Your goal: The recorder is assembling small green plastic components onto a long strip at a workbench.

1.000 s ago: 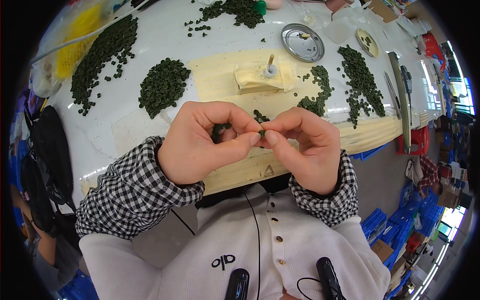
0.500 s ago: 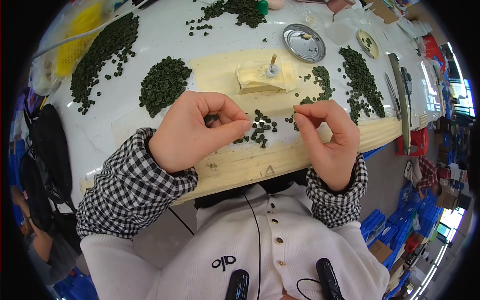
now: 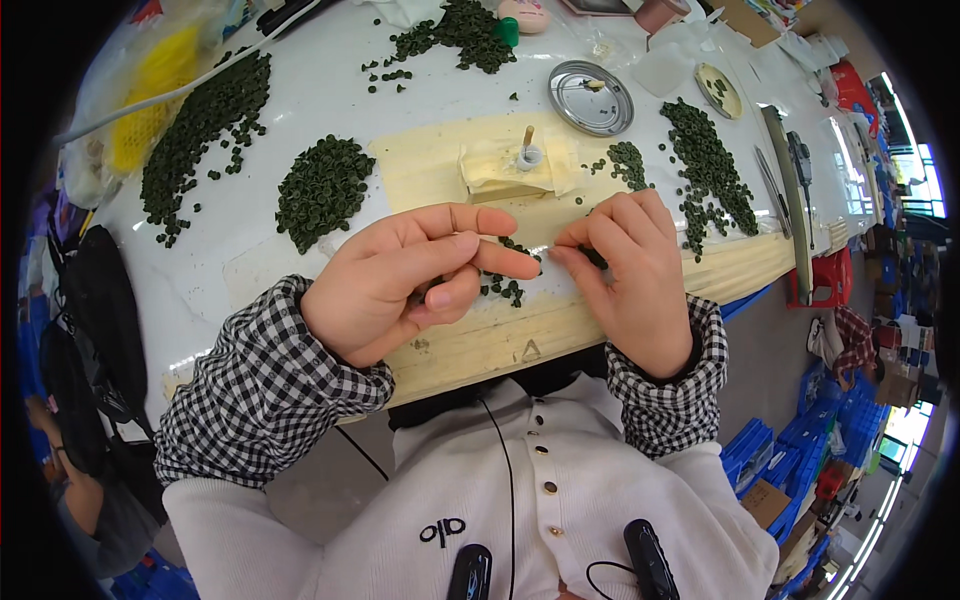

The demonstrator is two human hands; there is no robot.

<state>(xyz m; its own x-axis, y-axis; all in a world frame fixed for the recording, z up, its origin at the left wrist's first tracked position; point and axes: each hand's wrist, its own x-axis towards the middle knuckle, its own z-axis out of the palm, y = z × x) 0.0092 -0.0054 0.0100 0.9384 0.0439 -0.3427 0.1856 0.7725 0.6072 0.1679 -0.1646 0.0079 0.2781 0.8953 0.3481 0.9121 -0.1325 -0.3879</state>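
1. Small green pieces [image 3: 511, 292] lie on the white table [image 3: 325, 95] between my left hand [image 3: 395, 275] and right hand [image 3: 637, 280].
2. The left spreads two fingers; the right nearly joins thumb and forefinger; whether either grips, I cannot tell.
3. Taped block [image 3: 490, 174] at twelve, metal dish [image 3: 588, 108] at one.
4. Farther out: red stool [image 3: 832, 278] at three, blue crates [image 3: 744, 450] at four, black bag [image 3: 108, 315] at nine.

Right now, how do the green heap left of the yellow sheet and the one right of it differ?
Shape: left heap is compact and rounded; right heap is a long, drawn-out strip.
Density: left heap is piled close; right heap is looser, breaking into scattered pieces at its near end.
Shared: both are small, dark green pieces on the white table.
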